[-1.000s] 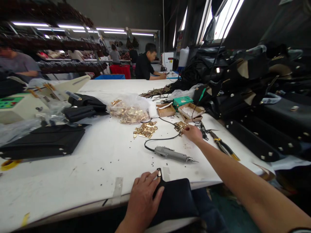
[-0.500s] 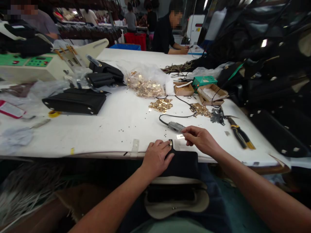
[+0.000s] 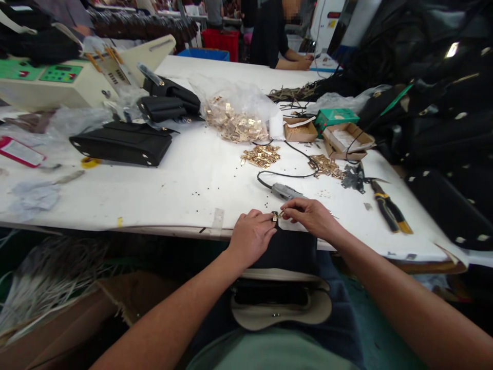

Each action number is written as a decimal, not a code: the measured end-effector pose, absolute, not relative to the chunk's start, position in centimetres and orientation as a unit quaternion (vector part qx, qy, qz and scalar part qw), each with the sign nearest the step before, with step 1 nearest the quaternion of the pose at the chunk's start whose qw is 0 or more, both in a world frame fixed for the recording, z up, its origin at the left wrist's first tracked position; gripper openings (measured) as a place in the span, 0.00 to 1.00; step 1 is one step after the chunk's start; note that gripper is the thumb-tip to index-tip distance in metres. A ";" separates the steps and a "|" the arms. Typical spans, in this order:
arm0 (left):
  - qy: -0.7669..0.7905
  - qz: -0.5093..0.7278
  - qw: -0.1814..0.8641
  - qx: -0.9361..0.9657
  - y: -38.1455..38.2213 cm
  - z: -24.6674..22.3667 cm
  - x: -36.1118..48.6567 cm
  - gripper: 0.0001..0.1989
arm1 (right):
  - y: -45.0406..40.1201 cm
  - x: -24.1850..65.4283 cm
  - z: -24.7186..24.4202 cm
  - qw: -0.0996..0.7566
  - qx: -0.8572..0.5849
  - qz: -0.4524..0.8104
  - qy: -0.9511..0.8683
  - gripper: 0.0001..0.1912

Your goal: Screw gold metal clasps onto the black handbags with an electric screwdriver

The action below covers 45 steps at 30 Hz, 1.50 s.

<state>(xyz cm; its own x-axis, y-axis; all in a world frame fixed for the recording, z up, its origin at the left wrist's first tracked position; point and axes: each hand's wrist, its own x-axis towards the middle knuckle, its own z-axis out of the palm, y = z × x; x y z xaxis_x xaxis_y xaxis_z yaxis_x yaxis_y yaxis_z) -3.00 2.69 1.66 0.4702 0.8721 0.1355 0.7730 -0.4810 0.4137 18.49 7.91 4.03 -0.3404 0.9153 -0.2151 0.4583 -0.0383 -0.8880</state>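
Note:
A black bag (image 3: 295, 249) with a light-lined opening lies across my lap and the table's front edge. My left hand (image 3: 252, 237) holds its narrow black tab, fingertips at a small gold metal fitting (image 3: 275, 217) on the tab's end. My right hand (image 3: 308, 218) is closed in a pinch just right of that fitting, with a small gold-coloured piece (image 3: 281, 212) at its fingertips; its exact kind is too small to make out. Behind the right hand lies a grey corded electric screwdriver (image 3: 285, 191), partly covered by the fingers.
Gold fittings lie in one pile (image 3: 261, 155) and another (image 3: 327, 166), with a plastic bag (image 3: 239, 121) of more behind. Yellow-black pliers (image 3: 391, 208) and small boxes (image 3: 300, 131) are to the right. A black bag (image 3: 123, 144) and a machine (image 3: 82, 85) stand left. A person (image 3: 269, 38) works across the table.
My right hand has moved left from beside the screwdriver to the fitting on the tab. My left hand stays on the tab. The view has tipped slightly downward.

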 end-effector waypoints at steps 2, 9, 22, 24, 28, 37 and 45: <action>0.496 0.178 0.169 0.833 2.9 1.6 -2.9 0.08 | 8.2 18.2 4.0 0.198 -0.531 0.490 -0.662 0.14; 0.552 0.200 0.203 0.783 3.1 1.5 -2.7 0.18 | 9.0 16.9 3.4 0.175 -0.536 0.463 -0.684 0.13; 0.521 0.215 0.194 0.803 2.9 1.3 -2.9 0.14 | 8.4 15.9 1.5 0.224 -0.542 0.360 -0.725 0.07; 0.508 0.208 0.187 0.815 2.9 1.2 -3.0 0.10 | 8.5 15.9 1.1 0.220 -0.539 0.342 -0.738 0.06; 0.496 0.188 0.162 0.832 2.8 1.2 -3.0 0.11 | 8.8 15.8 0.7 0.206 -0.536 0.320 -0.754 0.06; 0.484 0.140 0.112 0.856 2.5 1.7 -2.8 0.12 | 8.5 16.4 1.5 0.211 -0.536 0.318 -0.753 0.08; 0.474 0.151 0.120 0.859 2.8 1.2 -2.9 0.14 | 8.1 16.1 1.4 0.216 -0.558 0.322 -0.734 0.05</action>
